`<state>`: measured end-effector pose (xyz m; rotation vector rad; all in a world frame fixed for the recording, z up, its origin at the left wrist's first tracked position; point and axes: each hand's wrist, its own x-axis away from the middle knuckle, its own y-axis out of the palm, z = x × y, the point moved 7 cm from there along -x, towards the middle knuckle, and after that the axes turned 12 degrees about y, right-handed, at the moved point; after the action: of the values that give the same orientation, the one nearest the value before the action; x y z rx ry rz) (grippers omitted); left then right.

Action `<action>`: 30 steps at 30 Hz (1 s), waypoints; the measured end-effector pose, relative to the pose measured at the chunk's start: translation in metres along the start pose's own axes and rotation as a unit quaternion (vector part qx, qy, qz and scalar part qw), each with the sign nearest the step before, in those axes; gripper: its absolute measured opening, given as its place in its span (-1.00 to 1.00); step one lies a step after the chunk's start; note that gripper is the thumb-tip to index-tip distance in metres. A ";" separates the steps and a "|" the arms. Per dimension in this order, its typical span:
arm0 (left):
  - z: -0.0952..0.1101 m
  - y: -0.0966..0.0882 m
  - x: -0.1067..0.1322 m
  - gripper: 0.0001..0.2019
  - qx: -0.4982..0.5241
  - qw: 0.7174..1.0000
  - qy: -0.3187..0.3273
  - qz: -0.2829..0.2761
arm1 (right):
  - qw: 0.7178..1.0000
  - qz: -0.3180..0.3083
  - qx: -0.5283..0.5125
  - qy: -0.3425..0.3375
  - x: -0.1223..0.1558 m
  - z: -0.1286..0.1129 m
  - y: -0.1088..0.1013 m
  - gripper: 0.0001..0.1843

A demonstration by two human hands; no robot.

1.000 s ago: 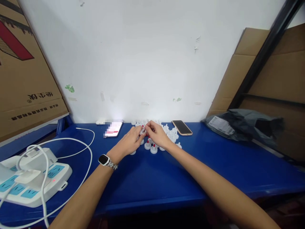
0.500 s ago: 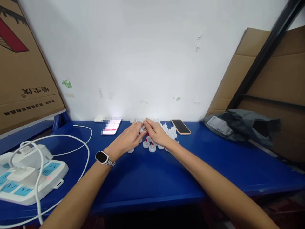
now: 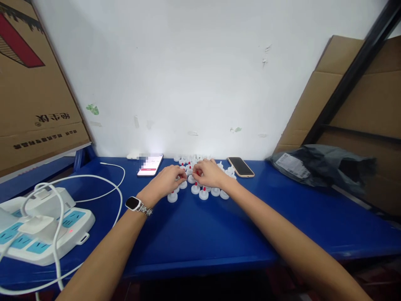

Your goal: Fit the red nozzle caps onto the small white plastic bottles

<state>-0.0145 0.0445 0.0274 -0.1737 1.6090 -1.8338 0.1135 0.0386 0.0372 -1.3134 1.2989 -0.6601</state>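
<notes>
Several small white plastic caps (image 3: 203,194), some with red tips, stand in a cluster on the blue table (image 3: 200,234) near the wall. My left hand (image 3: 167,179), with a watch (image 3: 134,203) on its wrist, rests among the caps with fingers curled down. Close beside it on the right, my right hand (image 3: 209,173) has its fingers bent over the caps. The fingertips of both hands nearly meet over a red-tipped cap (image 3: 189,170). What each hand pinches is too small to make out.
A lit phone (image 3: 150,164) lies left of the caps, a dark phone (image 3: 240,167) right of them. A white power strip (image 3: 40,228) with cables sits at the left. A grey plastic bag (image 3: 322,164) lies at the right, cardboard leans on both sides.
Both hands have lowered from a raised pinch down onto the cluster of caps and moved slightly apart. The view shifted a little.
</notes>
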 end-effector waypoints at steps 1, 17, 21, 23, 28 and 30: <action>-0.004 0.000 0.000 -0.83 0.002 1.000 -0.003 0.002 | 1.000 -0.009 0.007 -0.010 -0.001 -0.005 0.002 -0.84; 0.007 -0.010 0.000 -0.70 -0.009 0.998 0.009 0.063 | 0.988 -0.026 0.023 0.149 -0.082 0.058 0.017 -0.74; 0.007 -0.008 0.000 -0.71 -0.005 0.998 0.010 0.059 | 0.989 -0.028 0.021 0.144 -0.086 0.051 0.023 -0.81; 0.006 -0.010 0.000 -0.70 -0.009 0.998 0.005 0.064 | 0.990 -0.009 0.007 0.142 -0.083 0.050 0.017 -0.80; 0.011 -0.019 0.000 -0.62 -0.046 0.990 0.006 0.135 | 0.972 0.084 -0.185 0.122 -0.051 0.041 -0.016 -0.80; 0.015 -0.020 0.000 -0.56 -0.062 0.986 0.008 0.155 | 0.952 0.067 -0.282 0.099 -0.034 0.031 -0.021 -0.76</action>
<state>-0.0149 0.0323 0.0494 0.0356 1.6581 -1.5039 0.1406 0.0749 0.0601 -1.6218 1.8115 -0.3352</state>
